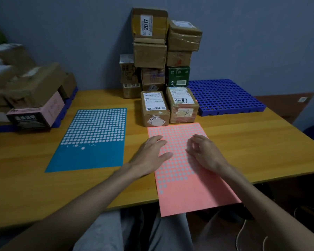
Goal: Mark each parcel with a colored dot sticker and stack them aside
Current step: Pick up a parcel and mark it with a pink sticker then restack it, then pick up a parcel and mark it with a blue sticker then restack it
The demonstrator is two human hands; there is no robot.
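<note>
The left hand [152, 153] lay flat and released on the left part of the pink sticker sheet [188, 192], fingers straight and pressing it to the bench [243, 142]. The right hand [203, 151] rested on the same sheet with its fingers curled down among the dots; whether it pinched a sticker I could not tell. The sheet's near end hung over the bench edge. Two taped parcels stood side by side at the sheet's far edge, the labelled parcel [153, 113] on the left and the wrapped parcel [181, 105] on the right. Behind them a stack of parcels [150, 55] rose against the wall. A blue sticker sheet [87, 160] lay to the left, a blue perforated pallet [225, 95] to the right, and a blurred pile of boxes [34, 87] at the far left
</note>
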